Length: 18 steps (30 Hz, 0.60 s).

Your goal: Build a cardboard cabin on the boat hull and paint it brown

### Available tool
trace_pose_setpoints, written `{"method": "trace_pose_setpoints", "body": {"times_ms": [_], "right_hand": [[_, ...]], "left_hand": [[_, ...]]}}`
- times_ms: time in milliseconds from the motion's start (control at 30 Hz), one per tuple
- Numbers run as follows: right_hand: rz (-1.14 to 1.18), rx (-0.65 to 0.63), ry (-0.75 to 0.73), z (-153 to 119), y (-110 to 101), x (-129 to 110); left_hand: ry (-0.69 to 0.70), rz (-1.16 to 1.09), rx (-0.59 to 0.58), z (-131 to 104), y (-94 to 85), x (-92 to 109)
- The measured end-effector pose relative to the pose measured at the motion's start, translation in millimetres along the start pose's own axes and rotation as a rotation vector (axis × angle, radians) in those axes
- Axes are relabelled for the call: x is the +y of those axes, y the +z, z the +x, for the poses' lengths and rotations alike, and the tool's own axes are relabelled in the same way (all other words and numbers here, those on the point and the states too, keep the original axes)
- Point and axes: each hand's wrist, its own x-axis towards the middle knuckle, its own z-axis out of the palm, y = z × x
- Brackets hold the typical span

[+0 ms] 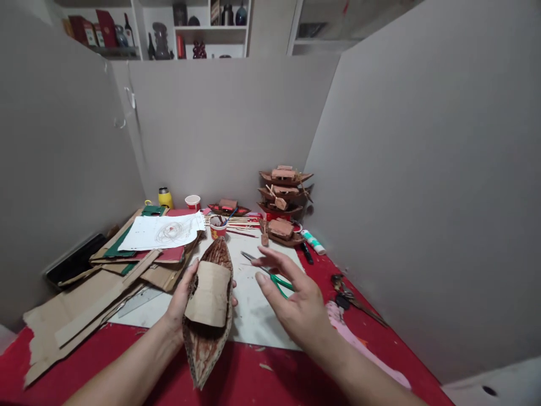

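Note:
My left hand (181, 301) is wrapped round a model boat (203, 358), its thumb along the left side and fingertips showing at the right. The hull is brown-painted with a rough cardboard edge. Over its middle curves a plain tan cardboard canopy (211, 287). To the right, apart from the boat, my right hand (291, 296) hovers with thumb and fingers spread and holds nothing. Behind and partly under that hand lie green-handled scissors (281, 283) on a white board (249, 327). A paper cup (218, 226) of dark paint with a blue brush stands beyond the boat's tip.
Finished model boats (285, 192) are stacked at the back right, with another boat (282, 231) before them. Cardboard sheets (93, 316) and a sketch paper (147, 232) pile up on the left. A glue tube (313, 242) lies right. Grey partitions (228, 113) enclose the red table (249, 378).

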Motion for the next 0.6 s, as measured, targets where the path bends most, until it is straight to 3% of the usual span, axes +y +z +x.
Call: {"method": "trace_pose_setpoints", "body": {"times_ms": [133, 267, 400, 600], "right_hand": [[0.022, -0.019, -0.109, -19.5, 8.4, 3.9], [0.092, -0.088, -0.127, -34.5, 19.7, 6.3], [0.129, -0.198, 0.052, -43.4, 27.7, 7.1], [0.156, -0.342, 0.388, -45.2, 38.3, 8.2]], "left_hand": [[0.039, 0.011, -0.066, -2.6, -1.7, 6.2], [0.105, 0.034, 0.068, -2.5, 0.9, 7.4], [0.174, 0.058, 0.231, -0.8, 5.7, 1.5], [0.314, 0.110, 0.296, 4.9, 7.9, -19.1]]}}
